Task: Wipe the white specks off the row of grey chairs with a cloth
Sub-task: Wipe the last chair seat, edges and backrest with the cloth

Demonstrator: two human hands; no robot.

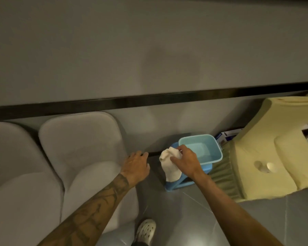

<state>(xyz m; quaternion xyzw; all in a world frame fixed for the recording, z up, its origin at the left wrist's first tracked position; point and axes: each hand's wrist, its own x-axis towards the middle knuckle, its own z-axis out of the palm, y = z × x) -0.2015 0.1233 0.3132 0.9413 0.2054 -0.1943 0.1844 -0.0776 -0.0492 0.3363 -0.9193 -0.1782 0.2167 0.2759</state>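
Observation:
Two grey padded chairs stand side by side against the wall: the nearer one point(85, 157) in the middle left, another point(12, 166) at the far left. My right hand point(184, 161) pinches a white cloth point(171, 164) that hangs down beside a light blue basin point(219, 151). My left hand point(136, 165) hovers by the right edge of the nearer chair with its fingers relaxed, holding nothing. No white specks can be made out on the chairs in this blurred view.
The basin sits on a blue plastic stool point(181, 183) on the grey tiled floor. A yellow foam-covered piece of furniture point(267, 157) fills the right side. A black rail point(149, 100) runs along the grey wall. My white clog point(146, 231) shows at the bottom.

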